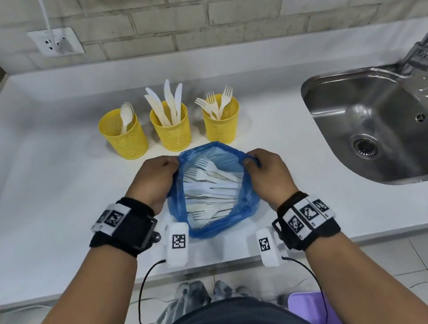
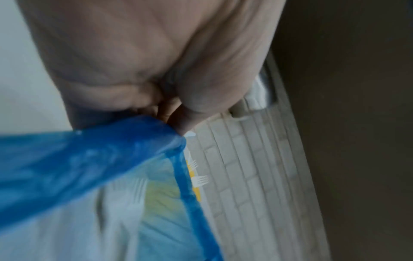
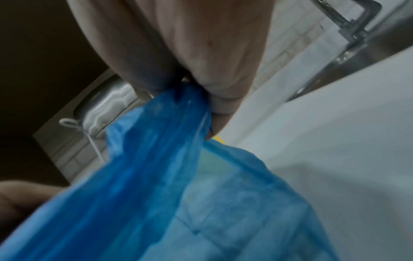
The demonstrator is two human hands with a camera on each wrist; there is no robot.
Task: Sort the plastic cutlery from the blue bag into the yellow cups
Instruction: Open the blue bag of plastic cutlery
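Note:
A blue plastic bag (image 1: 178, 208) lies on the white counter, its mouth held wide. Inside is a heap of white cutlery (image 1: 211, 187), forks among it. My left hand (image 1: 157, 174) grips the bag's left rim, and my right hand (image 1: 259, 166) grips the right rim; both show bunched blue film (image 2: 125, 141) (image 3: 178, 113) between curled fingers. Behind the bag stand three yellow mesh cups: the left cup (image 1: 124, 136) holds spoons, the middle cup (image 1: 171, 128) holds knives, the right cup (image 1: 222, 121) holds forks.
A steel sink (image 1: 386, 130) with a tap (image 1: 427, 38) is sunk into the counter at the right. A wall socket (image 1: 56, 42) with a plugged cable sits on the brick wall at the back left. The counter's front edge (image 1: 87, 289) runs just under my wrists.

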